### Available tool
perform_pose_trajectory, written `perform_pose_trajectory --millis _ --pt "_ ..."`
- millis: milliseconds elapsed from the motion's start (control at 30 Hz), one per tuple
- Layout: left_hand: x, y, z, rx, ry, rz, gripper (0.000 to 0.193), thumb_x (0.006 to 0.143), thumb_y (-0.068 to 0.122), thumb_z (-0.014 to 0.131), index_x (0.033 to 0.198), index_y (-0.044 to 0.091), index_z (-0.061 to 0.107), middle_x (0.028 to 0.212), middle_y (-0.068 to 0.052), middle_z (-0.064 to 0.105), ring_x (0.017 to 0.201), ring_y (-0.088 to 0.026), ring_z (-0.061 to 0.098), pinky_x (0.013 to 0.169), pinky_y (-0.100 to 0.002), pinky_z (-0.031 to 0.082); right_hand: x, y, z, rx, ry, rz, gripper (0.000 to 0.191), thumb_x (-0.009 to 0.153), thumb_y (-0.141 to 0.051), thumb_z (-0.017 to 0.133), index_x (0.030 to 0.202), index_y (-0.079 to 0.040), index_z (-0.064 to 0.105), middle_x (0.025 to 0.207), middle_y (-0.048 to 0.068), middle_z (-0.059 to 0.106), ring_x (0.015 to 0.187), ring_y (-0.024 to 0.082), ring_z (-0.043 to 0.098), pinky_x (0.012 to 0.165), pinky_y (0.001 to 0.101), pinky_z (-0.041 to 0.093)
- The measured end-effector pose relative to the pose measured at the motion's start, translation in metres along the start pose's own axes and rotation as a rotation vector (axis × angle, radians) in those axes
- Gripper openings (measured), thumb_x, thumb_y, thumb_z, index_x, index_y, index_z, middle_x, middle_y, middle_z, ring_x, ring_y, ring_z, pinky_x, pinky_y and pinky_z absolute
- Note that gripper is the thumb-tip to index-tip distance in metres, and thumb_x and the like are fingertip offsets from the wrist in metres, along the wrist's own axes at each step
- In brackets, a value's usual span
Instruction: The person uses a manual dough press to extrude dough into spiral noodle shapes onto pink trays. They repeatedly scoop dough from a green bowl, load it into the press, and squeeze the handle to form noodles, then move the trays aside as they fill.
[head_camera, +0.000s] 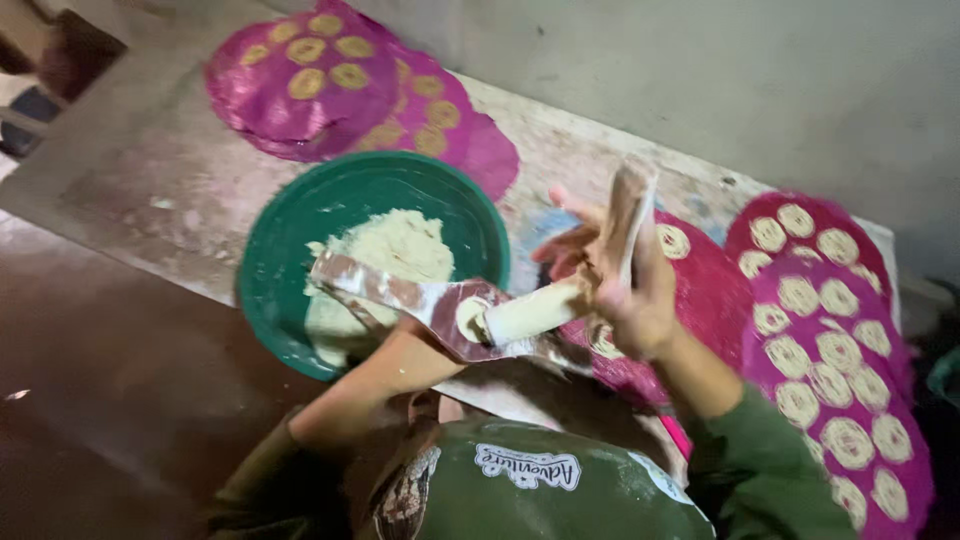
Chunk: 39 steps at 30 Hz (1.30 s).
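From my seat I see the right hand closed around one end of a pale dough roll, fingers also pinching the upright end of a shiny plastic sheet that rises above the knuckles. The left hand is mostly hidden under the same sheet where it drapes leftward, so I cannot tell whether it is clenched or loose (only the wrist and forearm show clearly). The roll lies nearly level between the two hands, its left end touching the smeared sheet, and it hangs above the near edge of the worktop. Just behind the left hand sits a green bowl holding a heap of pale dough. Beneath the right hand lies a dark red mat with dough spirals on it; to its right a magenta mat carries rows of the same spirals. Farther back, beyond the bowl, two more magenta mats overlap, dotted with yellowish discs. A grey wall runs behind it all.
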<state>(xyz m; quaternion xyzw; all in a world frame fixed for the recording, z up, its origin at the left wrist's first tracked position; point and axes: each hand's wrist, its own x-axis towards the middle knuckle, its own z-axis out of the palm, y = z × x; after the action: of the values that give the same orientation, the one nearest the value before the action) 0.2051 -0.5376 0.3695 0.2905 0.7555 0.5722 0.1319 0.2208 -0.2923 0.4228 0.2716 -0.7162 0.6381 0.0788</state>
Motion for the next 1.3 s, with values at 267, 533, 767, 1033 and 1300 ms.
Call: perform_pose_trajectory --millis 267,533,767,1033,1300 --pt "-0.001 0.03 0.098 -0.53 -0.156 -0.097 0.041 0.09 0.015 0.068 0.131 0.01 0.065 0.124 -0.017 0.066 0.113 -0.023 0.066 0.091 -0.036 0.053 -0.093 -0.024 -0.046 -0.678 -0.235 -0.567 0.031 0.096 -0.028 0.065 0.127 -0.02 0.063 0.145 0.026 0.058 0.136 0.044 0.061 0.103 0.0442 0.059" --pt "0.092 -0.021 0.203 0.019 -0.361 0.064 0.046 0.09 0.031 0.074 0.128 0.008 0.065 0.13 -0.013 0.07 0.121 -0.025 0.066 0.102 -0.037 0.05 -0.197 -0.006 -0.176 -0.14 -0.314 0.296 0.088 0.108 -0.063 0.048 0.163 -0.002 0.016 0.166 0.025 0.026 0.159 0.04 0.026 0.128 0.0485 0.03" --pt "0.149 -0.014 0.235 -1.441 -0.539 0.388 0.088 0.077 0.051 0.085 0.149 0.018 0.048 0.152 -0.007 0.052 0.142 -0.025 0.048 0.12 -0.046 0.038 -0.299 0.015 -0.24 0.226 -0.226 1.296 0.097 0.084 -0.077 0.039 0.145 -0.003 0.054 0.137 0.014 0.068 0.124 0.026 0.064 0.104 0.0409 0.052" --pt "0.194 -0.075 0.32 -1.917 -0.275 0.171 0.028 0.102 0.039 0.061 0.111 0.012 0.061 0.099 0.0 0.059 0.102 -0.02 0.059 0.11 -0.043 0.046 -0.294 0.014 -0.255 -0.087 -0.147 1.31 0.084 0.088 -0.075 0.031 0.107 -0.003 0.071 0.091 0.012 0.079 0.084 0.022 0.076 0.08 0.0378 0.061" --pt "0.222 -0.111 0.31 -1.976 -0.285 0.074 0.034 0.099 0.045 0.052 0.088 0.014 0.056 0.081 0.0 0.056 0.085 -0.019 0.058 0.087 -0.038 0.047 -0.273 0.036 -0.226 -0.33 -0.08 1.169 0.071 0.095 -0.066 0.039 0.095 -0.001 0.069 0.076 0.009 0.07 0.069 0.02 0.064 0.064 0.0363 0.053"
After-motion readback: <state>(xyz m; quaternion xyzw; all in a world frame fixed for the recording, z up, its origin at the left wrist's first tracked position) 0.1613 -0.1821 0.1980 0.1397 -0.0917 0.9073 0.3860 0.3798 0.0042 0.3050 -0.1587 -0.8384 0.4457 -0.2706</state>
